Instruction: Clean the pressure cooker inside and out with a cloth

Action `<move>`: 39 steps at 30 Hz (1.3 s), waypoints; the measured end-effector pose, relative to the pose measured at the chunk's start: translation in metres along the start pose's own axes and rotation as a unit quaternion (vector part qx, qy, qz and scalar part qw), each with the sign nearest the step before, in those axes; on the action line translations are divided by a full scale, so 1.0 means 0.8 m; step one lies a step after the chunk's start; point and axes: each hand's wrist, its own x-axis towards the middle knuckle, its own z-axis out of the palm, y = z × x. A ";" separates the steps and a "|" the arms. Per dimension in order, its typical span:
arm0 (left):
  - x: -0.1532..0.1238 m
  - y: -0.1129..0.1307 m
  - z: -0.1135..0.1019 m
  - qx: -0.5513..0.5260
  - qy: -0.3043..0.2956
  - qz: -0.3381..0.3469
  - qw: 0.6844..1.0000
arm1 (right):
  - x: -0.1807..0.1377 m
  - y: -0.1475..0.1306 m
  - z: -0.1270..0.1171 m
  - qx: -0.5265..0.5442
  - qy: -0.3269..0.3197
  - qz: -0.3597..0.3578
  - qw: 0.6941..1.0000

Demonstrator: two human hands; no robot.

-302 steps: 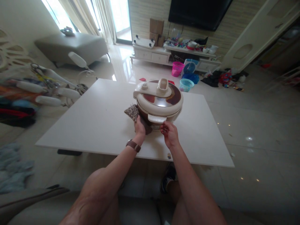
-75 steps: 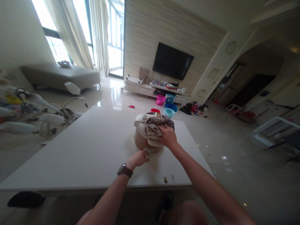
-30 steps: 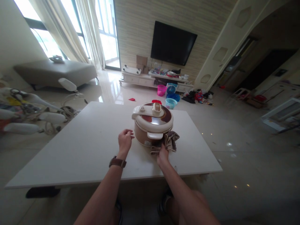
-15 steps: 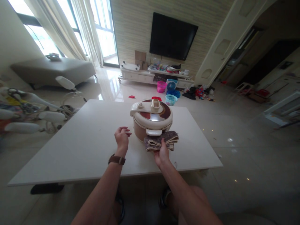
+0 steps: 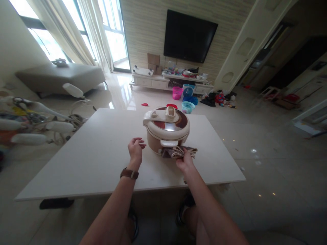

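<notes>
A cream and brown electric pressure cooker (image 5: 166,131) stands upright on a white table (image 5: 102,160), its lid on. My right hand (image 5: 186,160) grips a folded grey-brown cloth (image 5: 170,152) with pale edges. The cloth is against or just in front of the cooker's lower front side, below the white handle (image 5: 169,143); whether it touches is hard to tell. To the left of the cooker, my left hand (image 5: 136,149) hovers above the table with fingers loosely bent and apart, holding nothing. A brown watch strap circles that wrist.
Beyond the table, pink (image 5: 177,93) and light-blue (image 5: 188,107) baskets sit on the tiled floor near a low cabinet (image 5: 150,82). White-padded equipment (image 5: 60,127) stands close to the table's left side. A television (image 5: 190,35) hangs on the far wall.
My right hand has shifted right with the cloth, which now appears flatter and turned more edge-on. My left hand holds nearly the same place beside the cooker. The view has shifted slightly.
</notes>
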 end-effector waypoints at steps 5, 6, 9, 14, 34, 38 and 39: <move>-0.009 -0.002 0.004 0.028 -0.086 -0.052 0.995 | -0.007 -0.040 0.008 0.045 0.071 0.003 0.996; -0.012 -0.003 0.006 0.032 -0.114 -0.067 0.991 | -0.007 -0.045 0.008 0.044 0.077 -0.018 0.996; -0.023 -0.008 0.013 0.032 -0.192 -0.111 0.974 | -0.001 -0.060 0.003 0.045 0.080 -0.097 0.991; -0.047 -0.016 0.035 0.056 -0.323 -0.162 0.931 | 0.016 -0.081 -0.014 0.082 0.073 -0.123 0.986; -0.103 -0.047 0.092 -0.055 -0.245 -0.114 0.961 | 0.032 -0.107 -0.038 0.133 0.172 -0.027 0.976; -0.085 -0.039 0.061 -0.079 -0.160 -0.113 0.977 | 0.033 -0.106 -0.040 0.087 0.163 -0.019 0.983; -0.078 -0.036 0.050 -0.091 -0.139 -0.105 0.980 | 0.034 -0.105 -0.042 0.072 0.152 -0.017 0.986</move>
